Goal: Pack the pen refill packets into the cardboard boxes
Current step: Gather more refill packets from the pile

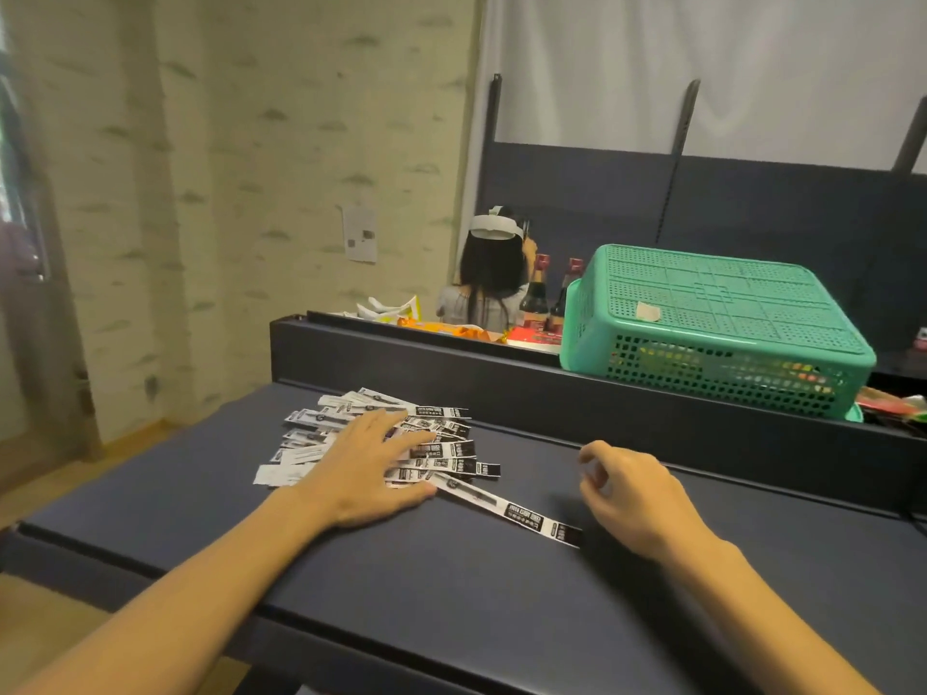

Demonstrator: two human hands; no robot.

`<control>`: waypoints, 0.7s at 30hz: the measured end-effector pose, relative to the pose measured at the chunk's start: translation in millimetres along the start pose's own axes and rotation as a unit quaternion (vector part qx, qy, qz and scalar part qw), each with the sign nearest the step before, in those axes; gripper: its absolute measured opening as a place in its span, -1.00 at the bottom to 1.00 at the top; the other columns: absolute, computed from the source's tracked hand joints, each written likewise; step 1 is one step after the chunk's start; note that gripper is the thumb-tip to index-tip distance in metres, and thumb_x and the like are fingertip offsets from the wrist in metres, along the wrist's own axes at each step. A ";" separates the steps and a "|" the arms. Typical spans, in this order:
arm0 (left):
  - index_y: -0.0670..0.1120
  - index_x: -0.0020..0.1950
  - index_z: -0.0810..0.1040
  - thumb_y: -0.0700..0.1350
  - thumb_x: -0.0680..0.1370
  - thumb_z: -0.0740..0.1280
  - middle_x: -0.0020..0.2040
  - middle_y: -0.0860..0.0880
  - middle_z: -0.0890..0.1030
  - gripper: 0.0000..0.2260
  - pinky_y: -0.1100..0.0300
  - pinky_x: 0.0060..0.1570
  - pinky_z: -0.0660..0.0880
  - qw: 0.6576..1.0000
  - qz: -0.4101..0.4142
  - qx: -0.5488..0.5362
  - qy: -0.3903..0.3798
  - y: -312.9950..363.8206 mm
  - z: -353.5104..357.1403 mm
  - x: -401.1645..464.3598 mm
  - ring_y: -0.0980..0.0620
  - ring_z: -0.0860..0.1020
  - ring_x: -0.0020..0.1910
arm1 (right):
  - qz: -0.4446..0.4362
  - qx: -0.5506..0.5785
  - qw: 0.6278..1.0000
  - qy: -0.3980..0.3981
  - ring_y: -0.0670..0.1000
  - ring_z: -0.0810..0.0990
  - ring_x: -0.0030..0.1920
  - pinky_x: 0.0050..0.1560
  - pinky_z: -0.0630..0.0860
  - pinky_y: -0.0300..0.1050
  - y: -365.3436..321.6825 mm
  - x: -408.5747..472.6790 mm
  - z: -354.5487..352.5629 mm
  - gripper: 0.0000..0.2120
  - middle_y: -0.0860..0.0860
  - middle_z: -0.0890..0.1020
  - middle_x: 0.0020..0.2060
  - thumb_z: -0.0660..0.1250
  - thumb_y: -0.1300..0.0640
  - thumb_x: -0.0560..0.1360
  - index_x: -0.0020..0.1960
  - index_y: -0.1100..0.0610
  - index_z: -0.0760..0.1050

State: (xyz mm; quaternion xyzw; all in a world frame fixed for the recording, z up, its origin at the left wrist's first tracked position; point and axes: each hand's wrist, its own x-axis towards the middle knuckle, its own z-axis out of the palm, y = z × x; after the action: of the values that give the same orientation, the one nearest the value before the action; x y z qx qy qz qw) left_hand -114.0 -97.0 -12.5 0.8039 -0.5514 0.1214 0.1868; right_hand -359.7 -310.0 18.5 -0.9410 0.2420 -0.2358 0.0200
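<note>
A loose heap of black-and-white pen refill packets [451,443] lies on the dark blue table [351,569]. My left hand [368,466] rests flat on the heap, fingers spread, palm down. One long packet [506,511] sticks out of the heap toward the right and lies flat on the table. My right hand [637,499] hovers just right of that packet's end, fingers curled and apart, holding nothing. No cardboard box is in view.
A raised dark ledge [501,373] runs behind the heap. An upturned green plastic basket [712,323] sits on it at the right. Beyond stand dark bottles [534,298] and snack packs. Another person [489,273] wearing a headset sits with their back turned.
</note>
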 end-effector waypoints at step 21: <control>-0.14 -0.10 0.49 -0.22 0.55 0.23 -0.25 -0.05 0.53 -0.93 0.11 -0.31 0.46 0.916 0.349 0.127 0.154 75.1 5.6 11.2 -0.03 0.47 -0.31 | -0.030 0.024 0.999 -0.003 0.01 0.55 -0.02 -0.09 0.51 -0.10 -5.6 5.6 -9.4 -0.80 -0.10 0.59 -0.05 0.22 0.02 0.57 0.18 -0.01 0.45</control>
State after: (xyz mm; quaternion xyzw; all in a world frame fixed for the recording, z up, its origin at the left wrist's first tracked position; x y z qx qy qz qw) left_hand -180.0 -133.1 -0.6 0.5488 -0.7411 0.3703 0.1117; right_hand -357.1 -307.0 30.0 -0.9478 0.2074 -0.2393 0.0366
